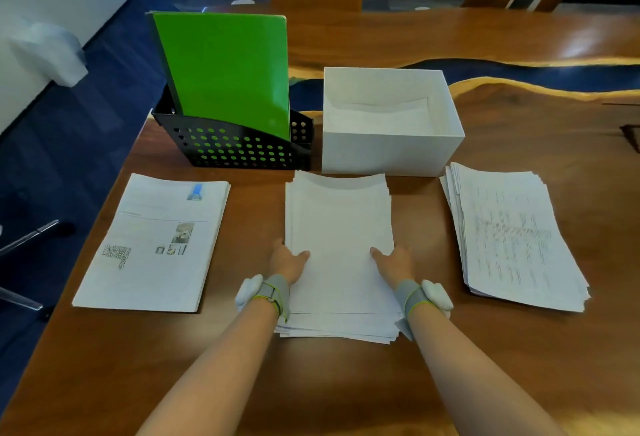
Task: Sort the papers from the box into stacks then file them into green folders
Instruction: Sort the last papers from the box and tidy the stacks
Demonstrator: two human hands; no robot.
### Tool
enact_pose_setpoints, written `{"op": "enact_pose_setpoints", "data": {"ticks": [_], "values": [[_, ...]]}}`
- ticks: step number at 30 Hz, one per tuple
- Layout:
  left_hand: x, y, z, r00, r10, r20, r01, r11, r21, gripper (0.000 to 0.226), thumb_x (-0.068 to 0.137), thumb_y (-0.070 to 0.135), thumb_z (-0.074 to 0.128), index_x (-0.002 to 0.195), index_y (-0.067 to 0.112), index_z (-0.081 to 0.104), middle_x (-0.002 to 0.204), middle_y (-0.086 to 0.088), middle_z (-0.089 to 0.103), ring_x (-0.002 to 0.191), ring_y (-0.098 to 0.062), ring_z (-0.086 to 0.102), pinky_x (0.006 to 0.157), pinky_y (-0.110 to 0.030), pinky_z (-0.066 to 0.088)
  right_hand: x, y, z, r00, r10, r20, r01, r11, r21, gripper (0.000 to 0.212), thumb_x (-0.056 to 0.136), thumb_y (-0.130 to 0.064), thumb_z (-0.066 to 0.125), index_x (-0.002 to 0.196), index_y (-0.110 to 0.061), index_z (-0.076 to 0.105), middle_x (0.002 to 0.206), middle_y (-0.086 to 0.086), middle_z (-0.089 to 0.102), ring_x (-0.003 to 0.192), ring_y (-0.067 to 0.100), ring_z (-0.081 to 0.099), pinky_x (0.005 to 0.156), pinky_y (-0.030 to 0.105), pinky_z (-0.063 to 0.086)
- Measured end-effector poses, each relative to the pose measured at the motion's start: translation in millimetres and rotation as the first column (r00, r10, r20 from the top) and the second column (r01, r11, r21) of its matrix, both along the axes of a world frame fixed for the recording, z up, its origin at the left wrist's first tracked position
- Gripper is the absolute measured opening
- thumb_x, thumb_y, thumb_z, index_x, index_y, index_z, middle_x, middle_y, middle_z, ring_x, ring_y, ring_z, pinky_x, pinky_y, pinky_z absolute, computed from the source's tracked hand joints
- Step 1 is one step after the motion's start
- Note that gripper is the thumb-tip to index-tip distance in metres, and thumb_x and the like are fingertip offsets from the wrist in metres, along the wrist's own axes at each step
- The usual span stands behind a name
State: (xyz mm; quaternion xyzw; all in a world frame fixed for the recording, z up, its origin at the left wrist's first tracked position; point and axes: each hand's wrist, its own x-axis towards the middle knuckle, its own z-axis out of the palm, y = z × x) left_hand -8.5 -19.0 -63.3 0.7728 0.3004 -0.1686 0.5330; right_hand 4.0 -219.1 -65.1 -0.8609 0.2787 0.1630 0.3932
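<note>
Three paper stacks lie on the wooden table (346,383). The middle stack (341,227) is blank white. My left hand (287,262) grips its left edge, thumb on top. My right hand (394,262) grips its right edge the same way. The left stack (156,245) shows pictures and a QR code. The right stack (512,238) shows printed text and is fanned unevenly. A white box (391,151) behind the middle stack holds some paper at the bottom. Green folders (225,71) stand upright in a black perforated holder (228,148).
The table's left edge runs close beside the left stack, with blue floor and a chair leg (31,234) beyond. A dark inlay band (554,75) crosses the table behind the box. Wooden panels stand at the far side.
</note>
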Motion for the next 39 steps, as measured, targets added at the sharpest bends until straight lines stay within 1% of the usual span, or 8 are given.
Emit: {"op": "enact_pose_setpoints", "data": {"ticks": [6, 10, 13, 21, 24, 31, 35, 39], "values": [[-11.8, 18.9, 1.8, 0.985, 0.168, -0.027, -0.168, 0.928, -0.333, 0.039, 0.081, -0.003, 0.070, 0.116, 0.007, 0.059, 0.117, -0.018, 0.064, 0.094, -0.030, 0.064, 0.086, -0.044, 0.053, -0.5, -1.7, 0.8, 0.983, -0.165, 0.078, 0.141, 0.958, 0.248, 0.029, 0.080, -0.029, 0.075, 0.085, -0.006, 0.058, 0.094, 0.010, 0.058, 0.090, 0.027, 0.054, 0.070, 0.028, 0.043], [-11.9, 37.2, 19.6, 0.990, 0.108, 0.086, -0.059, 0.891, -0.450, 0.038, 0.080, -0.001, 0.070, 0.115, 0.009, 0.059, 0.113, -0.017, 0.067, 0.089, -0.029, 0.069, 0.074, -0.041, 0.057, 4.1, 4.9, 27.9, 0.964, -0.252, 0.083, 0.163, 0.810, 0.564, 0.066, 0.066, -0.024, 0.086, 0.121, -0.008, 0.052, 0.114, 0.005, 0.063, 0.103, 0.025, 0.062, 0.090, 0.039, 0.052], [-4.1, 47.7, 42.6, 0.973, 0.114, 0.203, -0.005, 0.883, -0.470, 0.037, 0.080, -0.002, 0.067, 0.115, 0.007, 0.059, 0.109, -0.016, 0.068, 0.085, -0.024, 0.070, 0.071, -0.036, 0.058, 16.9, 13.9, 57.8, 0.955, -0.247, 0.165, 0.058, 0.699, 0.713, 0.052, 0.071, -0.004, 0.080, 0.118, -0.006, 0.059, 0.117, 0.015, 0.066, 0.100, 0.029, 0.065, 0.088, 0.043, 0.055], [21.4, 52.4, 114.7, 0.811, 0.094, 0.578, 0.069, 0.965, -0.254, 0.037, 0.087, -0.001, 0.062, 0.122, 0.007, 0.056, 0.110, -0.005, 0.067, 0.103, -0.015, 0.064, 0.088, -0.023, 0.052, 36.4, 34.4, 127.7, 0.756, -0.312, 0.575, -0.166, 0.759, 0.630, 0.032, 0.078, 0.000, 0.073, 0.101, -0.017, 0.060, 0.102, 0.006, 0.068, 0.098, 0.023, 0.067, 0.090, 0.040, 0.053], [19.2, 49.4, 124.7, 0.771, 0.153, 0.619, 0.019, 0.965, -0.262, 0.041, 0.083, 0.001, 0.068, 0.121, 0.011, 0.057, 0.112, -0.004, 0.066, 0.104, -0.012, 0.063, 0.091, -0.030, 0.052, 27.8, 40.8, 130.4, 0.734, -0.271, 0.623, -0.201, 0.790, 0.580, 0.041, 0.073, -0.005, 0.079, 0.102, -0.027, 0.059, 0.100, -0.010, 0.067, 0.092, 0.002, 0.066, 0.087, 0.029, 0.054], [18.3, 43.5, 150.6, 0.670, 0.307, 0.676, -0.047, 0.926, -0.374, 0.078, 0.064, 0.022, 0.082, 0.130, 0.006, 0.043, 0.119, -0.009, 0.061, 0.100, -0.008, 0.065, 0.080, -0.022, 0.054, 25.9, 56.4, 147.9, 0.659, -0.363, 0.659, -0.191, 0.766, 0.613, 0.049, 0.066, -0.044, 0.081, 0.105, -0.028, 0.056, 0.103, -0.010, 0.066, 0.096, 0.005, 0.064, 0.084, 0.023, 0.054], [18.7, 27.5, 163.9, 0.547, 0.418, 0.725, -0.139, 0.900, -0.413, 0.040, 0.077, 0.027, 0.072, 0.111, 0.019, 0.051, 0.106, -0.003, 0.060, 0.091, 0.001, 0.064, 0.074, -0.015, 0.051, 38.4, 71.1, 163.5, 0.572, -0.517, 0.637, -0.061, 0.748, 0.661, 0.044, 0.065, -0.063, 0.068, 0.090, -0.028, 0.059, 0.090, -0.011, 0.066, 0.084, 0.005, 0.062, 0.081, 0.028, 0.054], [21.8, 25.2, 163.0, 0.549, 0.459, 0.699, -0.248, 0.887, -0.388, 0.014, 0.083, 0.032, 0.070, 0.090, 0.027, 0.059, 0.092, 0.004, 0.062, 0.081, -0.005, 0.060, 0.073, -0.023, 0.050, 45.1, 71.6, 163.3, 0.536, -0.555, 0.636, 0.035, 0.767, 0.640, 0.016, 0.081, -0.042, 0.070, 0.075, -0.029, 0.062, 0.075, -0.016, 0.064, 0.073, 0.000, 0.058, 0.075, 0.028, 0.052]]}}
